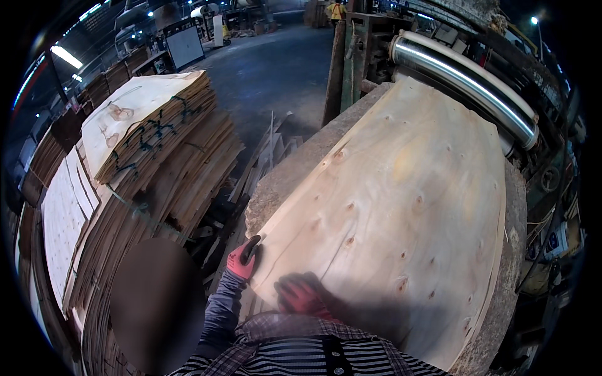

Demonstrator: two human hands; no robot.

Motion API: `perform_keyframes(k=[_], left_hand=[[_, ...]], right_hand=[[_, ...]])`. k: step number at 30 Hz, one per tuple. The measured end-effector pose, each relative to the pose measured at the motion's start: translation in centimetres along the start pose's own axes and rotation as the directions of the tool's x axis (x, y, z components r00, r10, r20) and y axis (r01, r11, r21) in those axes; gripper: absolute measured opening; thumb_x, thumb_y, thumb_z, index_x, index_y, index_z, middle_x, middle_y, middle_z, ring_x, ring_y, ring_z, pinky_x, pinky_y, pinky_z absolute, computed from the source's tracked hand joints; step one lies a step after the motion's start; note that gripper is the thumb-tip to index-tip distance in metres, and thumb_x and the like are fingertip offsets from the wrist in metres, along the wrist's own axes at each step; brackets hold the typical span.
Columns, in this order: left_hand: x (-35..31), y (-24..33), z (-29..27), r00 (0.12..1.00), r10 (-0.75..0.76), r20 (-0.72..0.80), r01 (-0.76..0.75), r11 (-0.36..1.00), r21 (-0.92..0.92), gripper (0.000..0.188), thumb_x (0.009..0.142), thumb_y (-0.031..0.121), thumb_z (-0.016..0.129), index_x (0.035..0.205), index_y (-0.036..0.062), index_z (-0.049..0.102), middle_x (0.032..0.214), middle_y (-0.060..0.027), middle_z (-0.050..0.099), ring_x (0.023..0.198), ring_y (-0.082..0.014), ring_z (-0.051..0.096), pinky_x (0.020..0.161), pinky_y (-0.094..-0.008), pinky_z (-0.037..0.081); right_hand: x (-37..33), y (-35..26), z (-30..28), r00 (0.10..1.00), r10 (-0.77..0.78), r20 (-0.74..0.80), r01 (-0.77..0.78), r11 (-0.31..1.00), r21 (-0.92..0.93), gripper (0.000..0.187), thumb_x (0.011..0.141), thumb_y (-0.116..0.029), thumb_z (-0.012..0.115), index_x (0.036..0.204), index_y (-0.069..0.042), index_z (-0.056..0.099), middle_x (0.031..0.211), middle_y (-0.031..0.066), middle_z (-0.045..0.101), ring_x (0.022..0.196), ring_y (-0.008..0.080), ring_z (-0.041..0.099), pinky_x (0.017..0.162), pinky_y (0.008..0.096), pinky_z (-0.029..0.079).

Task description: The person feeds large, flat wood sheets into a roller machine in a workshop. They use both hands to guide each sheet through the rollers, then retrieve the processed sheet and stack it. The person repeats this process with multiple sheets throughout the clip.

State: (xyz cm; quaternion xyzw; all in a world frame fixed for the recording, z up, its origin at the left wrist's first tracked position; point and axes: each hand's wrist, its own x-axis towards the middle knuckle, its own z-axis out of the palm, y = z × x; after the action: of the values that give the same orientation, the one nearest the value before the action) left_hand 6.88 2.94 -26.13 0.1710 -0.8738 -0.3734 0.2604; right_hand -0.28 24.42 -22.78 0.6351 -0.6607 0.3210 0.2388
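A large, pale sheet of wood veneer [382, 207] with brown knots lies in front of me on a worn, stone-coloured table [301, 147]. My left hand [243, 258], in a red and black glove, is at the sheet's left edge, with its fingers closed on the rim. Close to my body, my right hand [302, 294], in the same kind of glove, is over the sheet's near left part. Motion blurs its fingers, and I cannot tell whether it touches the wood. The sheet's far end reaches toward a shiny metal roller [464, 84].
At my left stand tall stacks of veneer [150, 125] with green markings on their edges. Loose wood strips [269, 150] lie between stack and table. A dark machine frame [370, 50] holds the rollers. Far off, a person [337, 11] in yellow stands near the back.
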Motion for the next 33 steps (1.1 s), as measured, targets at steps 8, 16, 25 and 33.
perform_keyframes(k=[8,16,25,33], left_hand=[[0.3,1.4,0.1,0.999,0.035,-0.015,-0.035,0.999,-0.006,0.04,0.068,-0.001,0.05,0.107,-0.0008,0.053,0.104,-0.0155,0.057,0.1,-0.025,0.054,0.087,-0.03,0.039],[0.6,1.1,0.3,0.998,0.059,-0.004,-0.059,0.997,-0.058,0.037,0.07,-0.005,0.048,0.106,-0.0025,0.053,0.103,-0.0157,0.057,0.099,-0.0241,0.054,0.087,-0.0299,0.04],[0.6,0.5,0.3,0.994,0.107,0.001,-0.106,0.991,-0.075,0.038,0.069,-0.006,0.046,0.107,-0.0027,0.053,0.104,-0.0158,0.057,0.099,-0.0244,0.054,0.086,-0.0297,0.04],[0.5,0.1,0.5,0.995,0.103,-0.002,-0.103,0.992,-0.071,0.038,0.069,-0.006,0.047,0.107,-0.0027,0.053,0.104,-0.0155,0.057,0.1,-0.0247,0.054,0.087,-0.0297,0.039]], right_hand=[[-0.3,0.1,-0.3,1.0,0.014,0.026,-0.014,0.999,-0.029,0.034,0.065,-0.028,0.058,0.09,-0.006,0.059,0.091,0.0056,0.056,0.086,0.0211,0.054,0.069,0.0343,0.041],[-1.2,-0.5,0.8,0.993,0.119,0.001,-0.119,0.993,0.013,0.039,0.064,-0.033,0.058,0.095,-0.009,0.058,0.099,0.0059,0.055,0.093,0.0226,0.052,0.075,0.0397,0.039],[-2.9,-1.2,3.2,0.989,0.15,0.005,-0.15,0.987,0.061,0.041,0.074,-0.034,0.053,0.1,-0.003,0.056,0.098,0.0105,0.055,0.093,0.0244,0.051,0.073,0.0368,0.043],[-3.1,-0.8,3.3,0.988,0.155,-0.023,-0.155,0.988,0.031,0.042,0.065,-0.035,0.06,0.101,-0.012,0.057,0.101,0.0057,0.054,0.096,0.0231,0.05,0.082,0.0461,0.037]])
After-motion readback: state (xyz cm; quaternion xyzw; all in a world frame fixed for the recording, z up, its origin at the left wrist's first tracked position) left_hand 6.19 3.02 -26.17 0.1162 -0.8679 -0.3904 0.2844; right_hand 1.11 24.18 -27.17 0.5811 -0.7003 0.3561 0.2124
